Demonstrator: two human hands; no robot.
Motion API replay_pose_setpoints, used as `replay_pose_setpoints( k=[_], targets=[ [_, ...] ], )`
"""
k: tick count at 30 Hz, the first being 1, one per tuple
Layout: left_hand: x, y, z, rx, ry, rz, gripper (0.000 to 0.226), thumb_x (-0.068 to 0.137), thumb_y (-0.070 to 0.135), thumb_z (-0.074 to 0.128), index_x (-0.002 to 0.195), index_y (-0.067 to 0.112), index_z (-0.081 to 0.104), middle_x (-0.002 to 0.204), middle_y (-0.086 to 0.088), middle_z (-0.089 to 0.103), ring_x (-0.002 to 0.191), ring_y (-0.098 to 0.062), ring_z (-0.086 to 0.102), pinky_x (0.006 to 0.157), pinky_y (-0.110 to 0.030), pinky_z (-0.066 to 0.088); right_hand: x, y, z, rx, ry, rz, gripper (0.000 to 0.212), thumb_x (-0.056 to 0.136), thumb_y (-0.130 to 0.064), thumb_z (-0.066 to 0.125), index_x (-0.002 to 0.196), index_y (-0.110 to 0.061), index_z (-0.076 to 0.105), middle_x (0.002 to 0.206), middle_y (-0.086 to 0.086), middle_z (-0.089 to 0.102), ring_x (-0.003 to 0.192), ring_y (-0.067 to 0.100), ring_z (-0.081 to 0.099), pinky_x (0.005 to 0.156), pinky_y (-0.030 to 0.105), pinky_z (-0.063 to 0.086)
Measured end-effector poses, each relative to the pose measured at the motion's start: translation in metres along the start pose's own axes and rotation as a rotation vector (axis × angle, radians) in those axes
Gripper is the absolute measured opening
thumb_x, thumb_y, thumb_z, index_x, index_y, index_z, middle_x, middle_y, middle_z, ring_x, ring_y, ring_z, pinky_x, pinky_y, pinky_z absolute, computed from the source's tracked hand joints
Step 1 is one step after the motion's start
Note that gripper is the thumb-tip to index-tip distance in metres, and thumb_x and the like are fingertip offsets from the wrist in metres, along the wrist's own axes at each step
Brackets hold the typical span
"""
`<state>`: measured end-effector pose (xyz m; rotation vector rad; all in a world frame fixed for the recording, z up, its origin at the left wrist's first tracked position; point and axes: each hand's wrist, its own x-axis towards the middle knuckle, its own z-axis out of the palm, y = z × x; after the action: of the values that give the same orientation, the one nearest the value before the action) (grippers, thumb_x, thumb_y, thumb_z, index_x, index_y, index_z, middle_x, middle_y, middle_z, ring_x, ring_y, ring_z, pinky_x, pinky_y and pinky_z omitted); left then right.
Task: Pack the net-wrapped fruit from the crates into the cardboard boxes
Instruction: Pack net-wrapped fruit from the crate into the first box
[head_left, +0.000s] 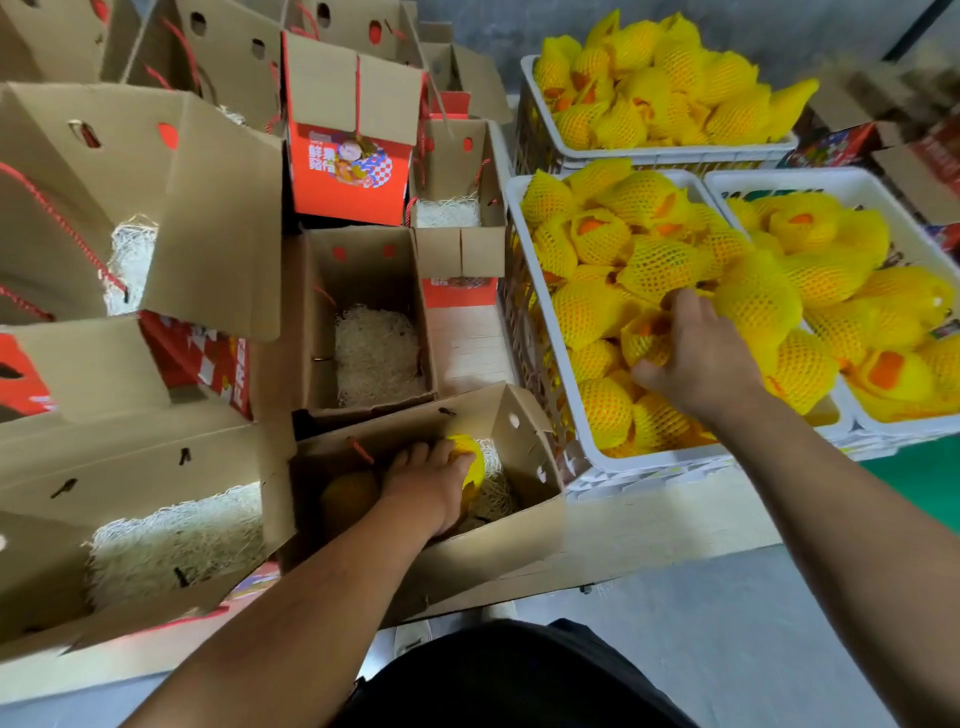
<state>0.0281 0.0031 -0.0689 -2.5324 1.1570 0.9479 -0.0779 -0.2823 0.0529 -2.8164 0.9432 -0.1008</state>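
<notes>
1. Head view, lower centre of the frame: the left hand (428, 480) reaches into the nearest cardboard box (524, 431), fingers curled over a yellow net-wrapped fruit (467, 457) that sits on pale shredded paper (496, 493).
2. A second fruit (349, 493), partly in shadow, lies in the same box just left of that hand.
3. Right of centre, the right hand (693, 358) is in the near white crate (587, 431), fingers and thumb closed round one netted fruit (647, 338) among the heap.
4. Two more white crates of netted fruit stand at right (831, 182) and upper right (649, 153).
5. Open boxes (369, 312) lined with shredded paper fill the left and centre; a red printed box (345, 171) stands at upper centre.
</notes>
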Motion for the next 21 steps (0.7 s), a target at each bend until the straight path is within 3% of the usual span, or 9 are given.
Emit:
replay_pose_setpoints(
  k=[3, 6, 8, 11, 13, 15, 18, 21],
  targets=[
    [-0.002, -0.002, 0.005, -0.040, -0.025, -0.009, 0.076, 0.101, 0.014, 0.041, 0.164, 0.038, 0.006, 0.171, -0.001, 0.001, 0.152, -0.038, 0.013, 0.125, -0.050, 0.012, -0.010, -0.013, -0.011, 0.214, 0.142, -0.048, 0.064, 0.075, -0.032, 0.079, 0.126, -0.008, 0.048, 0.122, 0.019, 0.052, 0.110, 0.043, 0.052, 0.087, 0.053, 0.048],
    [-0.001, -0.004, 0.007, -0.067, -0.031, -0.008, 0.077, 0.101, 0.013, 0.041, 0.163, 0.039, 0.005, 0.171, 0.000, -0.002, 0.152, -0.038, 0.012, 0.126, -0.051, 0.009, -0.026, -0.049, -0.020, 0.467, 0.168, -0.099, 0.064, 0.075, -0.037, 0.079, 0.130, -0.019, 0.051, 0.125, 0.008, 0.054, 0.115, 0.027, 0.054, 0.091, 0.037, 0.047],
    [0.000, -0.005, 0.007, -0.073, -0.030, -0.010, 0.077, 0.100, 0.015, 0.043, 0.163, 0.039, 0.006, 0.170, 0.001, 0.001, 0.152, -0.038, 0.013, 0.126, -0.050, 0.010, -0.042, -0.083, -0.017, 0.649, 0.072, -0.123, 0.058, 0.072, -0.045, 0.075, 0.124, -0.030, 0.053, 0.113, 0.001, 0.061, 0.101, 0.017, 0.061, 0.084, 0.030, 0.048],
    [0.001, -0.008, 0.007, -0.062, -0.036, -0.032, 0.068, 0.101, 0.022, 0.044, 0.162, 0.031, 0.017, 0.168, -0.005, 0.011, 0.150, -0.037, 0.017, 0.125, -0.050, 0.011, -0.066, -0.133, 0.010, 0.797, -0.225, -0.097, 0.048, 0.065, -0.058, 0.069, 0.107, -0.039, 0.054, 0.089, -0.010, 0.063, 0.075, 0.004, 0.061, 0.062, 0.023, 0.047],
    [0.001, -0.010, 0.007, -0.069, -0.070, -0.062, 0.069, 0.103, 0.033, 0.044, 0.164, 0.021, 0.013, 0.169, -0.011, 0.013, 0.153, -0.036, 0.013, 0.126, -0.048, 0.007, -0.075, -0.154, 0.039, 0.729, -0.371, -0.093, 0.047, 0.065, -0.057, 0.071, 0.104, -0.037, 0.057, 0.093, -0.008, 0.065, 0.085, 0.012, 0.065, 0.065, 0.026, 0.047],
    [0.000, -0.011, 0.006, -0.072, -0.085, -0.080, 0.076, 0.103, 0.042, 0.043, 0.165, 0.018, 0.005, 0.169, -0.012, 0.009, 0.155, -0.035, 0.010, 0.126, -0.045, 0.005, -0.075, -0.162, 0.065, 0.521, -0.466, -0.090, 0.057, 0.073, -0.053, 0.074, 0.120, -0.027, 0.055, 0.114, 0.002, 0.060, 0.105, 0.023, 0.062, 0.077, 0.030, 0.048],
    [-0.001, -0.014, 0.008, -0.068, -0.062, -0.057, 0.070, 0.101, 0.027, 0.043, 0.164, 0.021, 0.014, 0.169, -0.007, 0.005, 0.152, -0.035, 0.010, 0.126, -0.048, 0.007, -0.067, -0.161, 0.092, 0.081, -0.508, -0.126, 0.073, 0.080, -0.053, 0.069, 0.137, -0.018, 0.039, 0.134, 0.011, 0.043, 0.117, 0.035, 0.056, 0.089, 0.044, 0.052],
    [-0.002, -0.016, 0.010, -0.109, -0.046, -0.025, 0.073, 0.096, 0.016, 0.045, 0.163, 0.030, 0.016, 0.170, 0.001, 0.001, 0.153, -0.034, 0.007, 0.126, -0.049, 0.009, -0.057, -0.166, 0.110, -0.166, -0.507, -0.163, 0.058, 0.093, -0.034, 0.063, 0.140, -0.015, 0.034, 0.140, 0.016, 0.038, 0.122, 0.041, 0.054, 0.083, 0.051, 0.052]
  ],
)
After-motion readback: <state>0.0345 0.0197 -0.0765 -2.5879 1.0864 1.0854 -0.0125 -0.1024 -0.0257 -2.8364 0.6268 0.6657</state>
